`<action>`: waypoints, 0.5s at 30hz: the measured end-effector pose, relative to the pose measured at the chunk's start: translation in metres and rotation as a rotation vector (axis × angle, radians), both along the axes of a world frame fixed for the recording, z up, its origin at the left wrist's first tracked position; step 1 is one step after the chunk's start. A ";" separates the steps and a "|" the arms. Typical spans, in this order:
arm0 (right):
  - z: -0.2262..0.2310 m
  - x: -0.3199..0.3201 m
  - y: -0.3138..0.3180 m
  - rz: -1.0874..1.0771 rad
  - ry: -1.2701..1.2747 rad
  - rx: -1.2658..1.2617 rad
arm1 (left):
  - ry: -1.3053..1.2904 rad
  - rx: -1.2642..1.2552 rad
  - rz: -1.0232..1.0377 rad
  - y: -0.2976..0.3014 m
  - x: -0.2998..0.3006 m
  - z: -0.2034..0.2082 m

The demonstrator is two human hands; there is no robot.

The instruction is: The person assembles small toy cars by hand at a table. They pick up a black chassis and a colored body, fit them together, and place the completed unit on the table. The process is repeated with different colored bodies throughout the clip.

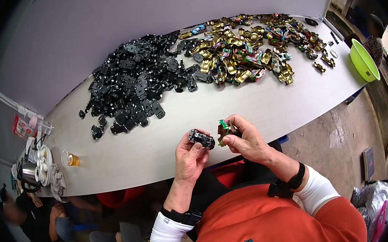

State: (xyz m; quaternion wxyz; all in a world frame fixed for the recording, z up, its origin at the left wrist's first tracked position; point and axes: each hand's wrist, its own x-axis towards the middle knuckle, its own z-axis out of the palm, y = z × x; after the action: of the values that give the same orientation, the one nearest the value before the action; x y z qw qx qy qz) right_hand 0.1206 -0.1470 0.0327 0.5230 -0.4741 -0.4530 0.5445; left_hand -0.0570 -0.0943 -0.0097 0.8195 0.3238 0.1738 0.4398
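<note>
My left hand [189, 159] holds a small black toy-car chassis [201, 138] by its near end, above the table's front edge. Just to its right, my right hand [246, 140] grips a gold and green toy-car body shell [224, 131]. The two parts are close together but apart. Farther back on the grey table [266, 105] lies a large heap of black chassis parts [135, 82], and to its right a heap of gold and coloured car shells [247, 47].
A glass of amber drink [70, 158] stands at the table's left end beside a metal kettle [29, 174], white cups and a cloth. A green bowl [364, 60] sits off the right end. Another person [36, 217] sits at lower left.
</note>
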 end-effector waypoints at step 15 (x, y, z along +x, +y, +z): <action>-0.004 -0.007 -0.001 -0.076 -0.450 0.293 | 0.029 0.095 0.032 -0.008 0.006 0.000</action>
State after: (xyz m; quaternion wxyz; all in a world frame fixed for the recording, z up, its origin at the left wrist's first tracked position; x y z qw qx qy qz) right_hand 0.1132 -0.1483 0.0291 0.4925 -0.5191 -0.6135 0.3341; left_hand -0.0513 -0.1023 -0.0099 0.7934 0.3657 0.1699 0.4560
